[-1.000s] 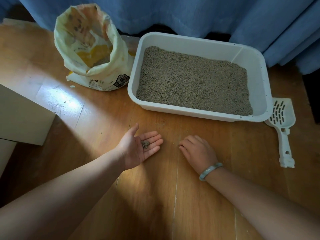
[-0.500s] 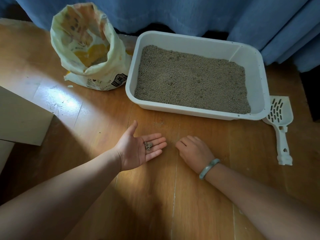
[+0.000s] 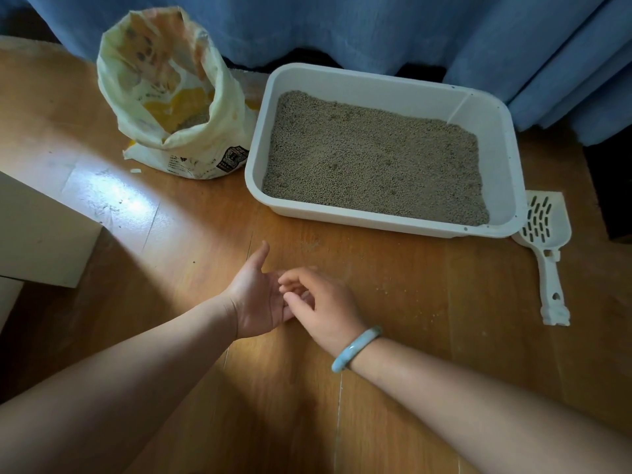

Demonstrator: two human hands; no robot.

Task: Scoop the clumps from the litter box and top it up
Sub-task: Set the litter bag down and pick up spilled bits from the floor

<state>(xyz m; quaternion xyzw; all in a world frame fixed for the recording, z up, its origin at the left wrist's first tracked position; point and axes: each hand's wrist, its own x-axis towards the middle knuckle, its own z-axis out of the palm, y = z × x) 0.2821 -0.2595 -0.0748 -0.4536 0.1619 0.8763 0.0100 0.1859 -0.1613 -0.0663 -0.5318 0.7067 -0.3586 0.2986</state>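
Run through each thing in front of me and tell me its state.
Litter box: uncovered, holding litter.
Litter bag: upright, top open.
Scoop: lying flat on the floor, untouched.
Left hand: open, palm up.
Right hand: fingers curled over the left palm; grip unclear.

A blue curtain [image 3: 376,25] hangs behind the wooden floor [image 3: 427,302], a beige box [image 3: 37,234] at left.
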